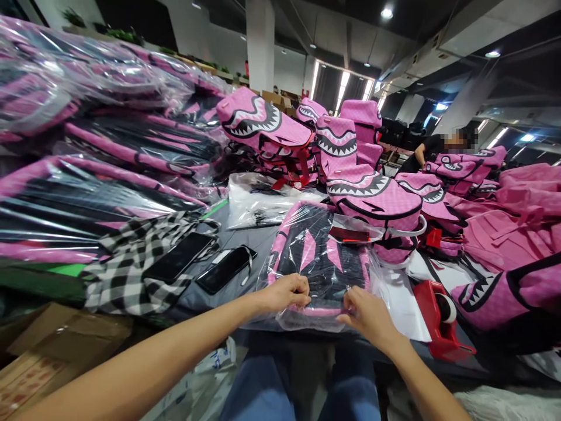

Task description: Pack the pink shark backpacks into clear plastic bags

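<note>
In front of me on the table lies a pink and black backpack (322,248), back panel up, inside a clear plastic bag (302,323). My left hand (287,292) is closed at the bag's near left side, its fingers curled on the film. Over at the near right side, my right hand (366,313) pinches the same plastic with thumb and fingers. Just beyond, pink shark-mouth backpacks (374,196) are heaped up. A stack of clear plastic bags (258,202) lies behind the bagged backpack.
Bagged backpacks (109,190) pile high on the left. Two phones (225,269) lie near a checkered cloth (140,263). A red tape dispenser (442,321) stands at right on the table edge. A cardboard box (56,345) sits lower left. Another person (438,146) bends over backpacks at the back right.
</note>
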Action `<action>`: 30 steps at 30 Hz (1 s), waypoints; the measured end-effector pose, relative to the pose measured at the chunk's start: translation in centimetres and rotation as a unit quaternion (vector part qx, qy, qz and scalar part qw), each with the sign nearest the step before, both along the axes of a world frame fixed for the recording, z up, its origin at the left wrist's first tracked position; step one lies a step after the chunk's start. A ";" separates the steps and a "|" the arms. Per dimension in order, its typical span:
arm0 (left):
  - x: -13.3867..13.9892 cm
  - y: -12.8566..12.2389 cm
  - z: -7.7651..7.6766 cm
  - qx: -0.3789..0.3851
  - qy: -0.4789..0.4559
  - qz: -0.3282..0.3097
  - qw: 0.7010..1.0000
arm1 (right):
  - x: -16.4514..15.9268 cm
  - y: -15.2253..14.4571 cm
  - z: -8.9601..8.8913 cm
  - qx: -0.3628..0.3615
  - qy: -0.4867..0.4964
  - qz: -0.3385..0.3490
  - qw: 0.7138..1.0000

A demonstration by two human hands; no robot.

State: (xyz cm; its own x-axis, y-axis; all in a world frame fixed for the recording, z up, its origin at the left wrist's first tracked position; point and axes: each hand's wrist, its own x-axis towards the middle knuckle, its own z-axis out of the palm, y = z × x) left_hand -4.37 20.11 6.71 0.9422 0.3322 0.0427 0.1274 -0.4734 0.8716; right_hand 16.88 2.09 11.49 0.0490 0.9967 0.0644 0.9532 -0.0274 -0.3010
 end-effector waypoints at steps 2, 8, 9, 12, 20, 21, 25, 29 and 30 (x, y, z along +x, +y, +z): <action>-0.4 -0.3 0.8 0.072 0.000 -0.003 0.997 | -0.7 1.3 0.3 -0.059 -0.028 -0.025 0.998; -4.0 -3.1 2.7 0.457 -0.008 0.028 0.889 | 0.3 3.0 1.1 -0.150 -0.023 -0.011 0.988; -4.9 -3.4 2.6 0.499 0.001 0.048 0.865 | 0.5 3.0 1.2 -0.156 -0.022 -0.005 0.988; -7.6 -3.2 2.1 0.522 0.026 0.117 0.845 | 0.5 3.0 1.2 -0.158 -0.020 0.006 0.987; -7.9 2.3 1.3 0.258 0.014 0.085 0.962 | 0.1 3.0 1.1 -0.150 -0.010 -0.007 0.989; -7.5 2.7 1.0 0.242 0.012 0.078 0.967 | 0.1 2.8 1.0 -0.142 -0.007 -0.009 0.990; -6.9 3.1 0.1 0.259 -0.009 0.062 0.964 | -0.2 2.0 0.5 -0.093 -0.001 -0.023 0.995; -7.8 1.8 1.1 0.301 0.006 0.070 0.951 | -0.4 1.6 0.3 -0.080 0.002 -0.023 0.997; -8.0 1.5 1.5 0.310 0.010 0.077 0.948 | -0.4 1.7 0.4 -0.086 0.001 -0.022 0.996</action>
